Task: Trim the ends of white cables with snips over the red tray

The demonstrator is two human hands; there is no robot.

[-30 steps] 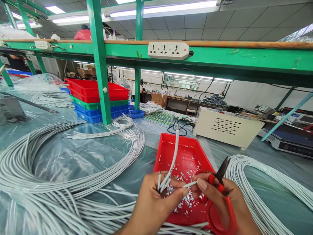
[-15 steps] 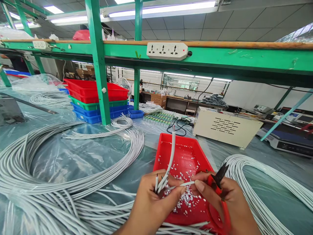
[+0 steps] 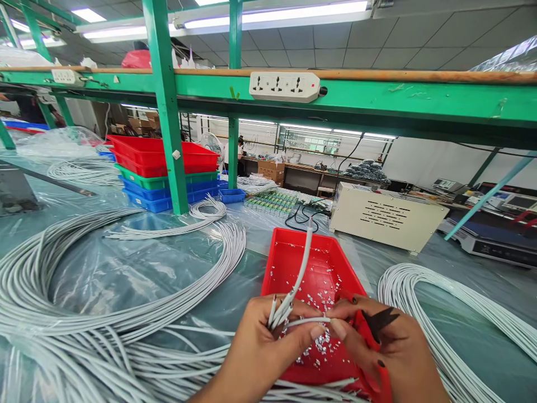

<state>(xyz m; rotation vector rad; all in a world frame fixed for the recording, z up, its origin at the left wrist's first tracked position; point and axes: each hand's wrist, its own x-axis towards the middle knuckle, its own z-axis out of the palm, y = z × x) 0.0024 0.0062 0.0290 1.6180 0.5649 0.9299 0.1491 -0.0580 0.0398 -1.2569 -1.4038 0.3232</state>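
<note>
Several white cables [image 3: 302, 263] are gripped in my left hand [image 3: 268, 341], one standing up above the fingers and others with short ends showing. One cable [image 3: 308, 321] runs across to my right hand [image 3: 377, 341], whose thumb and fingertips pinch its end. Red-handled cutters [image 3: 367, 330] with dark jaws also rest in my right hand, the jaws pointing right. Both hands are over a red tray [image 3: 279, 252] scattered with small silvery scraps [image 3: 321, 342].
Big coils of white cable lie left [image 3: 37, 268] and right [image 3: 403, 280]. Behind are stacked trays [image 3: 155, 157], a green post [image 3: 168, 112], circuit boards [image 3: 271, 202] and a beige metal box [image 3: 386, 215]. A person [image 3: 240, 154] is far back.
The upright cable has swung a little right. My left thumb has come off the crossing cable, and my right hand has turned slightly, with the cutter jaws now pointing more to the right.
</note>
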